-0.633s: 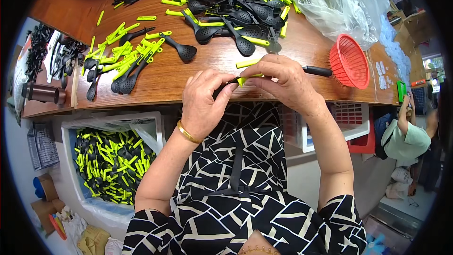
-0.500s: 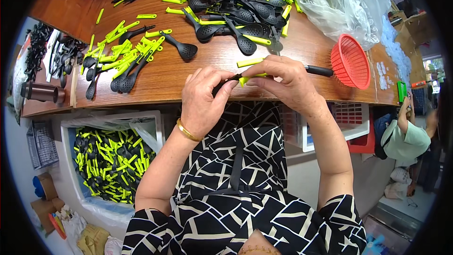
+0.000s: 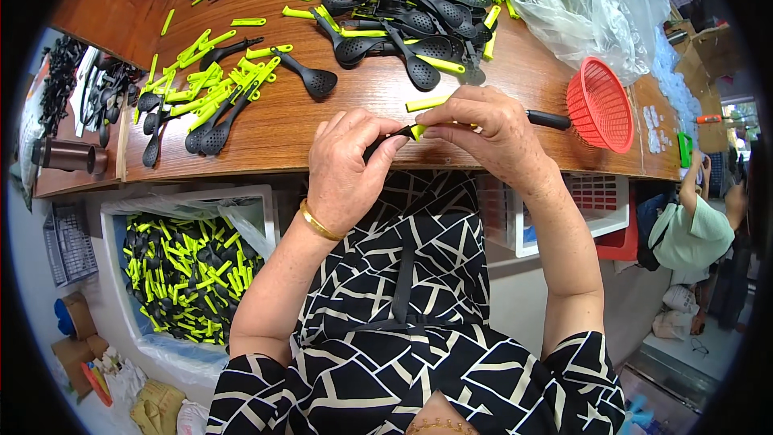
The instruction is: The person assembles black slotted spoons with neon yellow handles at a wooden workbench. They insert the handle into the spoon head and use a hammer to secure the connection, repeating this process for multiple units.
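patterned dress (image 3: 394, 274): black with cream lines, on the wearer, left of the red basket (image 3: 600, 105) and closer in.
white box (image 3: 270, 209): well left of the basket and below its level, filled with jumbled black and yellow-green pieces (image 3: 193, 278).
left hand (image 3: 348, 159): left of the basket, closed around a black utensil (image 3: 385, 143), most of it hidden in the palm; a gold bangle (image 3: 320, 224) circles the wrist.
right hand (image 3: 491, 133): nearer the basket, thumb and fingers pinched on a yellow-green handle piece (image 3: 418, 132) that meets the black utensil's end.
loose handle piece (image 3: 425, 103): yellow-green, left of the basket, just beyond the right fingertips.
black handle (image 3: 549, 119): just left of the basket, its other end hidden by the right hand.
small heap (image 3: 213, 97): yellow-green pieces and black spoons, far left of the basket.
large heap (image 3: 403, 0): black slotted spoons, beyond and left of the basket.
clear plastic bag (image 3: 576, 16): crumpled, just beyond the basket.
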### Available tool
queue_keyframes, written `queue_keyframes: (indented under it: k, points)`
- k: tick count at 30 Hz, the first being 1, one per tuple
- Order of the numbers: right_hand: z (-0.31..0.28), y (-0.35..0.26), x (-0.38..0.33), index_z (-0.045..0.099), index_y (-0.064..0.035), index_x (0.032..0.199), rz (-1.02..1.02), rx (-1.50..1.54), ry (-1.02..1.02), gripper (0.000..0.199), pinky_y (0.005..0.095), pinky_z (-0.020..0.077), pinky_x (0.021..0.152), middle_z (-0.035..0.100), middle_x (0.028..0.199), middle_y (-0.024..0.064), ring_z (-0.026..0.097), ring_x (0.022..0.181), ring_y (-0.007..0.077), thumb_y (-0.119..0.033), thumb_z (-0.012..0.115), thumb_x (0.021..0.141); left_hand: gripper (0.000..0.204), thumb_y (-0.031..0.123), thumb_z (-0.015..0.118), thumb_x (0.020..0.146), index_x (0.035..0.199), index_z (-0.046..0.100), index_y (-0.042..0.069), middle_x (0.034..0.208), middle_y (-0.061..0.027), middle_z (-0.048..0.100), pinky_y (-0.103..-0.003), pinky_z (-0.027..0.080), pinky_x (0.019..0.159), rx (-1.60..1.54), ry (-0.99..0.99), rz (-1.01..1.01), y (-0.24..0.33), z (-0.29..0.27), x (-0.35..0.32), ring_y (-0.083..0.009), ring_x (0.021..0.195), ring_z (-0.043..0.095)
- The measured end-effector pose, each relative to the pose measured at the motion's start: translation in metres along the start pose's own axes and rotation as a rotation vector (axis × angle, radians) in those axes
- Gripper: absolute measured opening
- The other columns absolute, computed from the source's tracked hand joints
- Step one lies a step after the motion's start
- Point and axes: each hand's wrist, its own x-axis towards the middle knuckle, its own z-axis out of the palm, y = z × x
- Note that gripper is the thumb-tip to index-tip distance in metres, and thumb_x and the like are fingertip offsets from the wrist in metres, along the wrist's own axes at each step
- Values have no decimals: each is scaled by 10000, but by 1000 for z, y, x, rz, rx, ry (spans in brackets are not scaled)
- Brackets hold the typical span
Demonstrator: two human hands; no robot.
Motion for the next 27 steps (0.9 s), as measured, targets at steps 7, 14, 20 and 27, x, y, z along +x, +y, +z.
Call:
queue_keyframes:
  k: [7, 14, 20, 27]
  points:
    - [15, -2, -6, 801, -142, 1003, 34, -43, 35, 146, 339, 551, 718, 750, 912, 38, 725, 849, 242, -168, 805, 859, 147, 83, 773, 874, 1013, 750, 40, 897, -96, 682, -397, 466, 791, 121, 41, 99, 11, 0, -5, -302, 848, 640]
    - [22, 5, -23, 814, -231, 1007, -341, -289, 27, 203, 388, 516, 938, 748, 1009, -51, 694, 996, 140, -202, 782, 809, 313, 159, 589, 1102, 1341, 683, -20, 1101, -103, 781, -290, 573, 893, -428, -639, -509, 4, -29, -19, -153, 896, 731]
    - [58, 1, -43, 815, -285, 1080, -380, -294, 58, 254, 394, 470, 994, 703, 1088, -91, 643, 1066, 135, -236, 721, 848, 315, 207, 631, 1093, 1299, 675, -27, 1019, -108, 779, -226, 563, 736, -1253, -548, -920, -33, -1, -76, -103, 744, 692]
    - [37, 26, -16, 781, -216, 1029, -202, -222, 84, 192, 436, 425, 1019, 709, 1064, -29, 645, 1069, 215, -201, 808, 839, 272, 245, 638, 1096, 1235, 685, 16, 1084, -129, 786, -248, 577, 715, -991, -173, -899, -18, 39, -83, -154, 814, 767]
